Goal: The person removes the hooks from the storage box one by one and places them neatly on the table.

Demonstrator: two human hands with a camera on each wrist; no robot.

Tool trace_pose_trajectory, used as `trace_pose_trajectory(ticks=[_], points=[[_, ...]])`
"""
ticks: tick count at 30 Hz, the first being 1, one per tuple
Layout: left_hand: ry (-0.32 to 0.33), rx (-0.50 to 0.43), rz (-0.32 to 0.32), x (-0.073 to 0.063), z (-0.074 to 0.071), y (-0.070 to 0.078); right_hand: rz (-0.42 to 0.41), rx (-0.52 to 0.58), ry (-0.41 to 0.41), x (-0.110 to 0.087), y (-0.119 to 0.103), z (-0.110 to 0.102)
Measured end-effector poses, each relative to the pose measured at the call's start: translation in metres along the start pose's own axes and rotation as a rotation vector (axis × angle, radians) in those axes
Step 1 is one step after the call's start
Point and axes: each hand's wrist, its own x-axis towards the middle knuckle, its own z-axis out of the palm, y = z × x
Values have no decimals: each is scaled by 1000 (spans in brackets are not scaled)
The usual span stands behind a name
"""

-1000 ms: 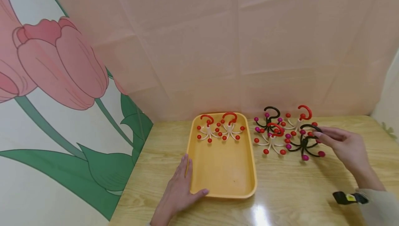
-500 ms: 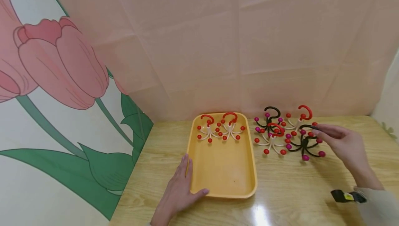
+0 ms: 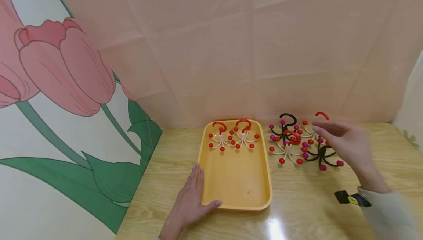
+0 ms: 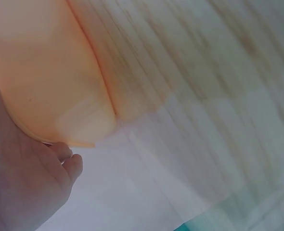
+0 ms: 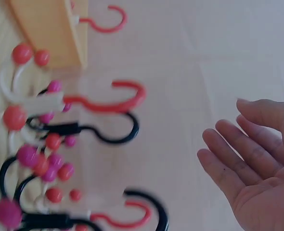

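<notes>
My right hand hovers over a group of multi-claw hook hangers, fingers extended and holding nothing. In the right wrist view, that hand is apart from the hooks. Nearest it are a black hanger with magenta balls, its top hook hidden by the hand, and a white hanger with a red hook, partly covered. Beside them stand another black hanger and another white one. My left hand rests against the near left corner of a yellow tray, fingers straight along its side, thumb at the near rim.
Inside the tray's far end stand two white hangers with red hooks and red balls. A wood-grain tabletop lies underneath. Pink cloth hangs behind, and a tulip-patterned panel is at the left.
My right hand was at the near black hanger's top hook; it has let go and moved left and slightly up, towards the far white hanger. My left hand and the tray have not moved.
</notes>
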Motion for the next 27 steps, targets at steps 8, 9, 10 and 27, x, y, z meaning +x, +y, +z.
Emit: trace_pose_trajectory(ticks=[8,9,10,27], points=[[9,9,7,0,-1,-1,-84,69,-75,5,-37,32],[12,10,10,0,-1,-1,-91,84,-83,7,-40,36],[13,12,12,0,-1,-1,-103,94,-89,9,-44,39],[30,10,28,0,-1,0,-28,208,-320,36,-71,107]])
